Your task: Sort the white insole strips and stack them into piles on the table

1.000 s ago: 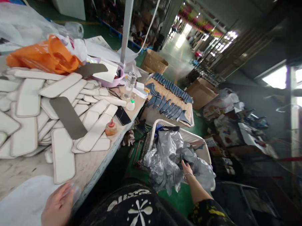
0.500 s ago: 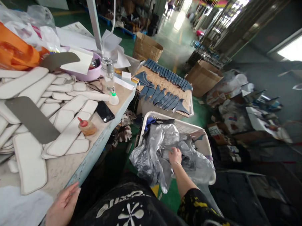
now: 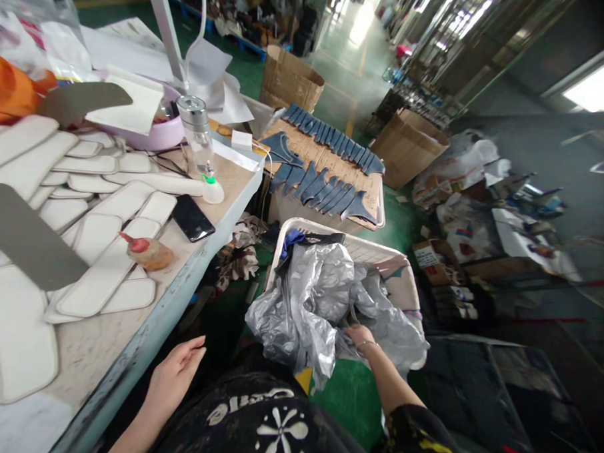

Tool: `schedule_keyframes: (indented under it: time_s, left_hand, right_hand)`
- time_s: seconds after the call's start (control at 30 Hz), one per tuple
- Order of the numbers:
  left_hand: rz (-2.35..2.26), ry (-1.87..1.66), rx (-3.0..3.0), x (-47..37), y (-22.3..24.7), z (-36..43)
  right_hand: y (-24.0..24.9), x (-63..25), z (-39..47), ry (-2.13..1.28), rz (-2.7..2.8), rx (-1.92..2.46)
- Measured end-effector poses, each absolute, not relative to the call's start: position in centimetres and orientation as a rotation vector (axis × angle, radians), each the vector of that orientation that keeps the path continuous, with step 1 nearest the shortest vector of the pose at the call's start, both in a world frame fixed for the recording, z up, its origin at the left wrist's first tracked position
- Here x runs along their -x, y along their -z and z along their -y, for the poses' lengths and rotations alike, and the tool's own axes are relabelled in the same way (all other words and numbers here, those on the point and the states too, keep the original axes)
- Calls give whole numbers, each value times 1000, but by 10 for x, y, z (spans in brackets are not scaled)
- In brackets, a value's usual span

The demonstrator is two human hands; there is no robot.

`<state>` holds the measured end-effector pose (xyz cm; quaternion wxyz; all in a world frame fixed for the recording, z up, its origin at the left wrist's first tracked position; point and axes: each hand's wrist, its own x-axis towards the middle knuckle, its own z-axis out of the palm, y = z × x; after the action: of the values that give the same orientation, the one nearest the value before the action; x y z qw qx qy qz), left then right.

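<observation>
My right hand (image 3: 359, 334) is down among the folds of a crumpled silver-grey plastic bag (image 3: 329, 282). Its fingers are partly hidden, and they look closed on the plastic. The bag fills and spills over the near side of a white plastic basket (image 3: 408, 278) on the floor; what lies beneath it is hidden. My left hand (image 3: 175, 373) hangs in the air between the table edge and my body. Its fingers are stretched out and it holds nothing.
The table (image 3: 114, 338) at left bears white padded pieces (image 3: 103, 262), a glue bottle (image 3: 147, 252), a phone (image 3: 193, 218) and a glass bottle (image 3: 198, 141). Beyond the basket, blue cut pieces (image 3: 325, 185) lie on a board. Cardboard boxes (image 3: 408, 145) stand farther back.
My right hand has moved toward me and lower into the plastic, which has puffed up and shifted. My left hand has moved off the table edge toward my body. The view has turned slightly right.
</observation>
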<state>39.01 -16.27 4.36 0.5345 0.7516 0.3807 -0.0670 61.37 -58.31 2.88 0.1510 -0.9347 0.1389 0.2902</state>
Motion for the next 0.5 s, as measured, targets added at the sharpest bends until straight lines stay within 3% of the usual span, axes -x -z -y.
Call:
schedule_keyframes:
  time_s: [0.2, 0.3, 0.5]
  left_hand:
    - [-502, 598, -1372, -461, -69, 219]
    - [-320, 757, -1277, -497, -81, 260]
    - [-413, 801, -1271, -531, -64, 317]
  right_hand:
    - [-66, -586, 502, -870, -211, 2318]
    - [-88, -554, 457, -913, 148, 2065]
    - [-116, -522, 441, -1060, 729, 1913]
